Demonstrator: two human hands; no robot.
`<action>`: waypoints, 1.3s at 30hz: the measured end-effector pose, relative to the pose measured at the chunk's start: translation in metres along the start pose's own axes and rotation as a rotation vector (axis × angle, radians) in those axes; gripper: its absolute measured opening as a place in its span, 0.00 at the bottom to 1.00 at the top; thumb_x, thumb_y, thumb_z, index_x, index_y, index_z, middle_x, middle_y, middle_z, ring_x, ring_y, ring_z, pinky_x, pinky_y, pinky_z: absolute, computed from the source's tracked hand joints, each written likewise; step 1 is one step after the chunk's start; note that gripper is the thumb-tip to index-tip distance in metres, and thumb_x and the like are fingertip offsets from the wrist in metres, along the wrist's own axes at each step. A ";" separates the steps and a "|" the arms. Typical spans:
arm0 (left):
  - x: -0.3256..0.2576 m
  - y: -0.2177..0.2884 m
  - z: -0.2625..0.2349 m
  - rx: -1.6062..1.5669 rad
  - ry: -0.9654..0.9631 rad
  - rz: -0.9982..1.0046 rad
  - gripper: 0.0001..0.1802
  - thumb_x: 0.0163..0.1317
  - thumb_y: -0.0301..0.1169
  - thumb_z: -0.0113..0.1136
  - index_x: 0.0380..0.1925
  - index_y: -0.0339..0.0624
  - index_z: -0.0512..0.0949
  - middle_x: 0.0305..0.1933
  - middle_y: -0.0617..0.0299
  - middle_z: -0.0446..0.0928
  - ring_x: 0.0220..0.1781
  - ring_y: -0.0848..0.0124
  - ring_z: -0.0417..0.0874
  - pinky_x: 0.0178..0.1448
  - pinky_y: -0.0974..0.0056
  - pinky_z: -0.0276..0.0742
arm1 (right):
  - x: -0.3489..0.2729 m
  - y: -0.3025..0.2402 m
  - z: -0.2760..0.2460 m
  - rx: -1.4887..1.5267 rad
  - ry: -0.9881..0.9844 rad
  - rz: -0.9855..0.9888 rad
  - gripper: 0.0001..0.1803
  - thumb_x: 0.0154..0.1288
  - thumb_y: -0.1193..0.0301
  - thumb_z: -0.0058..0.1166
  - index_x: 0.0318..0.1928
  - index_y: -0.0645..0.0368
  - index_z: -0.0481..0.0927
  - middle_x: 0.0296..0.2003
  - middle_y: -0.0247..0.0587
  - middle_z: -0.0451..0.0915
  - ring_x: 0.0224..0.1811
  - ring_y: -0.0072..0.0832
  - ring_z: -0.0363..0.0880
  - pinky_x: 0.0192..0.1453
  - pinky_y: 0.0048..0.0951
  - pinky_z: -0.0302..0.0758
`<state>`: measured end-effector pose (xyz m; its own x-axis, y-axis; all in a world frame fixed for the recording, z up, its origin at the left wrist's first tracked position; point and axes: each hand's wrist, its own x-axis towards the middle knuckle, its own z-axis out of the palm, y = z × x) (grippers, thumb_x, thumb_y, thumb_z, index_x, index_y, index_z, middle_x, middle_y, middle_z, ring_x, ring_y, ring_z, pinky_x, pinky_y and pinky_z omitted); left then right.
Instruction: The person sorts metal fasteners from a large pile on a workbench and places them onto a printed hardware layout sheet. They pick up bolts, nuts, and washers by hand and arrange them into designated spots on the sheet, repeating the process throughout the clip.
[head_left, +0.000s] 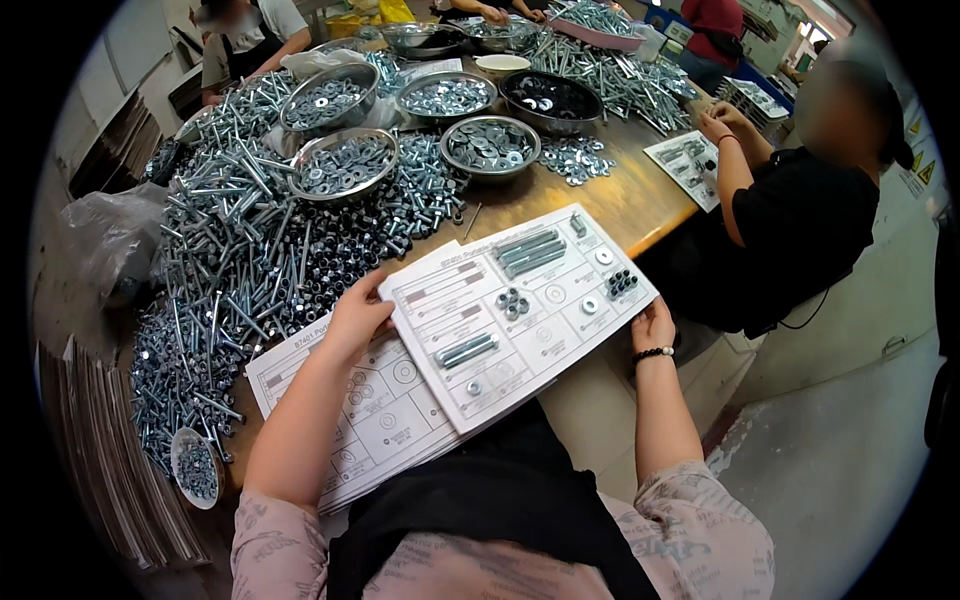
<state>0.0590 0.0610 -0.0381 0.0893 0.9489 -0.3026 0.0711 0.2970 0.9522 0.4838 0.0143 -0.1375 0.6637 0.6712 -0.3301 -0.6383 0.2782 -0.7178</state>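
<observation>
Both of my hands hold a white printed card [575, 340] with hardware on it, tilted over the table edge. My left hand [362, 312] grips its left edge, and my right hand [655, 328] grips the lower right corner. Long bolts [530, 252] lie side by side in its upper part, with shorter bolts [466, 350] lower left. Steel nuts [512, 303], dark nuts [622, 283] and a few washers [590, 305] sit in other printed boxes. Whether film covers the parts, I cannot tell. Beneath my left forearm rests a stack of similar printed cards [390, 420].
Heaps of loose bolts [225, 215] and dark nuts [335, 240] cover the table's left side. Metal bowls of washers [490, 148] stand farther back. A co-worker [800, 200] sits at right with another card [685, 165]. Cardboard sheets [110, 450] stand at lower left.
</observation>
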 end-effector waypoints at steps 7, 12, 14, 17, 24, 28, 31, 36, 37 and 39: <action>0.042 -0.016 0.056 0.093 0.006 0.065 0.28 0.52 0.17 0.50 0.57 0.32 0.63 0.32 0.60 0.69 0.25 0.76 0.73 0.26 0.74 0.72 | -0.040 0.042 0.014 0.064 -0.077 -0.030 0.19 0.69 0.64 0.38 0.53 0.65 0.66 0.50 0.41 0.72 0.52 0.33 0.70 0.56 0.33 0.67; 0.038 -0.014 0.082 -0.086 0.102 0.068 0.30 0.55 0.22 0.51 0.60 0.35 0.59 0.55 0.49 0.65 0.37 0.71 0.78 0.37 0.73 0.76 | -0.014 0.044 0.017 0.075 -0.023 -0.046 0.19 0.68 0.67 0.37 0.53 0.68 0.65 0.51 0.45 0.70 0.52 0.37 0.71 0.55 0.36 0.69; 0.026 -0.009 0.082 -0.032 0.067 0.087 0.29 0.57 0.24 0.53 0.59 0.37 0.59 0.57 0.53 0.62 0.41 0.71 0.76 0.43 0.71 0.76 | 0.011 0.039 0.012 0.137 -0.071 -0.028 0.19 0.67 0.68 0.35 0.53 0.69 0.65 0.51 0.48 0.70 0.51 0.39 0.72 0.53 0.37 0.70; 0.011 -0.016 0.073 -0.044 0.038 0.107 0.27 0.59 0.28 0.53 0.59 0.40 0.61 0.59 0.57 0.62 0.44 0.73 0.75 0.48 0.70 0.75 | 0.028 0.026 0.017 0.179 -0.061 0.008 0.19 0.67 0.69 0.34 0.52 0.70 0.65 0.51 0.51 0.70 0.51 0.41 0.72 0.52 0.39 0.72; -0.009 -0.035 0.020 -0.054 0.142 0.241 0.22 0.61 0.26 0.48 0.56 0.38 0.63 0.57 0.57 0.65 0.53 0.68 0.73 0.50 0.69 0.73 | 0.066 0.017 0.024 0.188 -0.017 -0.017 0.19 0.66 0.70 0.35 0.52 0.70 0.66 0.48 0.50 0.72 0.49 0.41 0.74 0.50 0.39 0.73; -0.019 -0.047 -0.011 0.049 0.147 0.365 0.22 0.60 0.22 0.46 0.56 0.37 0.63 0.58 0.56 0.63 0.56 0.66 0.71 0.53 0.68 0.72 | 0.087 0.019 0.023 0.173 -0.021 -0.053 0.18 0.66 0.70 0.36 0.51 0.70 0.67 0.47 0.49 0.72 0.47 0.40 0.75 0.48 0.38 0.74; -0.025 -0.052 -0.029 0.215 0.163 0.425 0.23 0.59 0.20 0.47 0.56 0.37 0.63 0.57 0.56 0.63 0.57 0.66 0.70 0.55 0.66 0.69 | 0.088 0.019 0.027 0.062 0.014 -0.131 0.18 0.66 0.69 0.36 0.51 0.70 0.67 0.47 0.49 0.73 0.46 0.39 0.75 0.45 0.37 0.75; -0.053 -0.057 -0.063 0.773 0.230 0.629 0.30 0.49 0.18 0.52 0.57 0.38 0.63 0.61 0.53 0.61 0.60 0.60 0.66 0.61 0.61 0.64 | 0.081 0.008 0.010 -0.252 0.190 -0.276 0.18 0.66 0.67 0.39 0.51 0.67 0.68 0.42 0.42 0.73 0.39 0.31 0.74 0.39 0.30 0.73; -0.058 -0.056 -0.066 0.822 0.196 0.611 0.31 0.48 0.21 0.54 0.56 0.37 0.64 0.61 0.51 0.61 0.61 0.58 0.65 0.62 0.60 0.63 | 0.077 0.004 0.007 -0.320 0.217 -0.311 0.18 0.66 0.66 0.40 0.51 0.66 0.68 0.40 0.40 0.74 0.37 0.28 0.74 0.37 0.28 0.72; -0.073 -0.051 -0.073 0.926 0.162 0.562 0.32 0.44 0.25 0.60 0.54 0.36 0.66 0.61 0.48 0.62 0.62 0.52 0.63 0.64 0.57 0.61 | 0.045 -0.007 0.019 -0.429 0.311 -0.508 0.18 0.65 0.67 0.42 0.52 0.64 0.68 0.38 0.37 0.73 0.33 0.23 0.71 0.33 0.24 0.69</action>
<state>-0.0236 -0.0157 -0.0616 0.2160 0.9467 0.2391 0.7864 -0.3138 0.5320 0.5105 0.0555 -0.1359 0.9578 0.2874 -0.0053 -0.0555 0.1669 -0.9844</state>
